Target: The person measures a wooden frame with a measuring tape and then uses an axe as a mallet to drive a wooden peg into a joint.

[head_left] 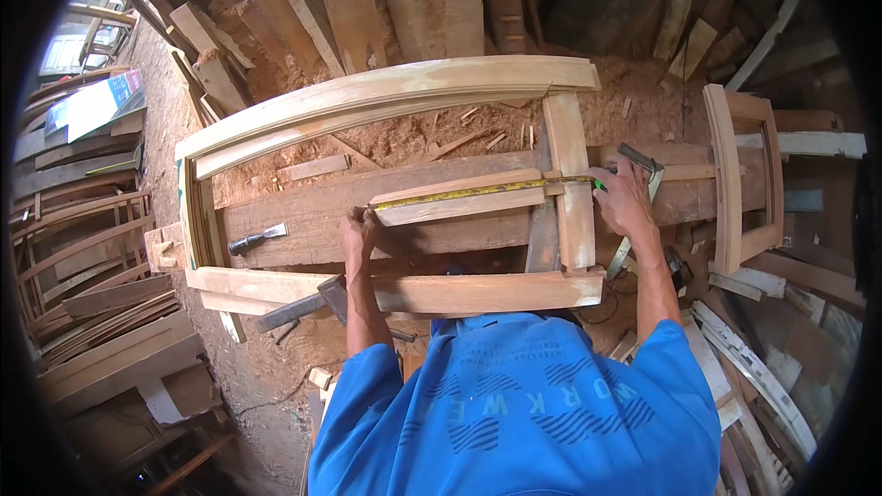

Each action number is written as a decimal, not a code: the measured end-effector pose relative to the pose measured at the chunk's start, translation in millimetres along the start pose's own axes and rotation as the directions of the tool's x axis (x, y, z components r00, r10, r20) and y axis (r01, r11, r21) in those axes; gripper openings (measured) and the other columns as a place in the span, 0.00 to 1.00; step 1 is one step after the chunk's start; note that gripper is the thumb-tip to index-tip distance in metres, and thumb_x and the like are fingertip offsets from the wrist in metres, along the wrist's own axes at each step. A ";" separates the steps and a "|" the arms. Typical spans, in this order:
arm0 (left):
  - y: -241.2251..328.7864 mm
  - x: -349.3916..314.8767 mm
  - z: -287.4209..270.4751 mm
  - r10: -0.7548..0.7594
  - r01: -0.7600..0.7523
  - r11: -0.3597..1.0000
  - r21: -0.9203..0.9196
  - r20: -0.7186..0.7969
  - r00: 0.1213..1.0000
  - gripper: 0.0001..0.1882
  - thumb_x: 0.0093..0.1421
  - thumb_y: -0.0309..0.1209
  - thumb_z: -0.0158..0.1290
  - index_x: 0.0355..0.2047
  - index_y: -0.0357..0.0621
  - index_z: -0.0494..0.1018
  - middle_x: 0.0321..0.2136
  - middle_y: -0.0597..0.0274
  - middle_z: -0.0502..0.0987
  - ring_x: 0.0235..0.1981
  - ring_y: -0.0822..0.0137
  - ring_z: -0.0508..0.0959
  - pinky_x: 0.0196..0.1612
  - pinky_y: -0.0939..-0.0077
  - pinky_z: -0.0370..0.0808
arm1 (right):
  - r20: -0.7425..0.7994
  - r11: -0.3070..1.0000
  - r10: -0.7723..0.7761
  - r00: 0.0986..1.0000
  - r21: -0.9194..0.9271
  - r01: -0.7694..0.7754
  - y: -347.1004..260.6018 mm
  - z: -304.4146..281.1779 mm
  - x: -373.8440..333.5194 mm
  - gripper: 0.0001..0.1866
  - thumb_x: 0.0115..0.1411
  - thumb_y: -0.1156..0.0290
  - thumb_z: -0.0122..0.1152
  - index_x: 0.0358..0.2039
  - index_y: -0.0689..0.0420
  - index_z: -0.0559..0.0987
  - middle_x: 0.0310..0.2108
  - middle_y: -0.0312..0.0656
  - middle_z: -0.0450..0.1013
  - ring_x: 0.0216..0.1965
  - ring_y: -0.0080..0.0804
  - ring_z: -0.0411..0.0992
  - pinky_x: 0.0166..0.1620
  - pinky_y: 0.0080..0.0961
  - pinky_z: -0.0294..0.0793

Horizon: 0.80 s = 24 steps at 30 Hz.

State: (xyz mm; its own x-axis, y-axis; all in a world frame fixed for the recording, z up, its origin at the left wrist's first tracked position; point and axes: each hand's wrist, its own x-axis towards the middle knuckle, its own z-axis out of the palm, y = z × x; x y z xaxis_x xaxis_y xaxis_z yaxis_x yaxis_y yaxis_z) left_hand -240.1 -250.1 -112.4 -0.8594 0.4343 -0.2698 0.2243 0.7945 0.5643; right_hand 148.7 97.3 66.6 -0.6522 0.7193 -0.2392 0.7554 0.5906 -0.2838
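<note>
A yellow tape measure blade (459,192) lies stretched along a short wooden rail (464,209). My left hand (358,231) pinches the blade's end at the rail's left tip. At the other end my right hand (625,197) is closed round the tape measure's case, mostly hidden, with a bit of green showing by the fingertips. The rail's right end meets the upright (571,193) of a wooden frame with a curved top rail (386,96). A try square (640,158) lies partly behind my right hand. The frame's bottom rail (487,293) runs beneath my forearms.
A chisel (259,239) lies on the wide plank (303,209) inside the frame. A hammer (317,301) rests on the bottom rail near my left forearm. Another, smaller frame (728,179) stands at the right. Boards (432,0) lean at the back; stacked timber (92,257) lies left.
</note>
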 end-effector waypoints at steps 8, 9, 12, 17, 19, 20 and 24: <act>-10.0 2.0 -2.8 -0.036 0.040 0.996 -0.085 0.046 0.998 0.14 0.66 0.37 0.54 0.36 0.35 0.77 0.28 0.52 0.81 0.27 0.61 0.81 0.36 0.63 0.77 | -0.054 0.998 -0.057 0.997 -0.013 0.056 5.0 4.7 4.4 0.23 0.54 0.73 0.67 0.52 0.44 0.83 0.60 0.49 0.65 0.59 0.58 0.63 0.60 0.51 0.66; -5.8 1.8 -3.4 -0.036 0.041 0.995 -0.088 0.056 0.998 0.15 0.66 0.37 0.54 0.36 0.35 0.78 0.28 0.52 0.81 0.27 0.61 0.81 0.36 0.63 0.77 | -0.053 0.998 -0.054 0.997 -0.018 0.053 5.9 5.0 4.6 0.23 0.54 0.73 0.67 0.51 0.44 0.84 0.60 0.49 0.65 0.59 0.58 0.63 0.60 0.51 0.66; 7.6 -1.6 -8.2 -0.031 0.035 0.998 -0.057 0.063 0.998 0.15 0.66 0.37 0.54 0.36 0.35 0.78 0.28 0.52 0.81 0.29 0.61 0.81 0.37 0.63 0.77 | -0.041 0.999 -0.041 0.998 -0.012 0.040 7.0 4.2 4.9 0.23 0.53 0.73 0.67 0.51 0.44 0.84 0.59 0.48 0.65 0.59 0.57 0.62 0.60 0.52 0.66; 16.6 -5.3 -14.5 -0.019 0.020 1.000 -0.019 0.057 0.998 0.15 0.66 0.39 0.55 0.39 0.37 0.78 0.29 0.52 0.82 0.31 0.62 0.82 0.38 0.64 0.77 | -0.021 1.000 -0.031 0.999 -0.002 0.031 6.9 3.6 6.3 0.23 0.53 0.73 0.68 0.51 0.44 0.84 0.59 0.48 0.65 0.59 0.56 0.63 0.60 0.52 0.65; 26.5 -8.9 -17.4 -0.054 0.055 0.998 -0.030 0.029 0.998 0.15 0.63 0.38 0.54 0.39 0.36 0.80 0.32 0.43 0.83 0.36 0.51 0.84 0.43 0.59 0.77 | -0.043 0.999 -0.049 0.998 -0.018 0.048 9.7 6.6 6.0 0.23 0.53 0.73 0.68 0.52 0.43 0.84 0.59 0.48 0.64 0.58 0.56 0.63 0.60 0.52 0.65; 28.3 -8.1 -17.5 -0.052 0.053 0.998 -0.030 0.031 0.998 0.15 0.63 0.38 0.54 0.39 0.36 0.80 0.32 0.43 0.83 0.36 0.51 0.84 0.43 0.59 0.77 | -0.043 0.999 -0.046 0.998 -0.019 0.045 9.8 6.2 5.7 0.23 0.53 0.73 0.68 0.52 0.43 0.84 0.59 0.48 0.64 0.58 0.56 0.63 0.60 0.52 0.65; 23.9 -5.7 -19.2 -0.066 0.071 0.996 -0.055 0.088 0.994 0.15 0.64 0.36 0.54 0.39 0.36 0.80 0.31 0.44 0.82 0.35 0.54 0.83 0.42 0.60 0.77 | -0.036 0.999 -0.035 0.999 0.009 0.036 9.3 6.6 7.5 0.23 0.54 0.73 0.67 0.52 0.43 0.83 0.58 0.47 0.66 0.58 0.55 0.64 0.60 0.49 0.66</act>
State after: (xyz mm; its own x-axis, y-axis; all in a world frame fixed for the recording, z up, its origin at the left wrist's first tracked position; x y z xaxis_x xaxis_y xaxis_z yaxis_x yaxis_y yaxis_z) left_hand -238.7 -241.7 -82.4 -0.8286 0.4168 -0.3738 0.1375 0.7987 0.5857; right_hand 150.4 105.8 56.0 -0.6759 0.7105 -0.1959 0.7310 0.6126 -0.3006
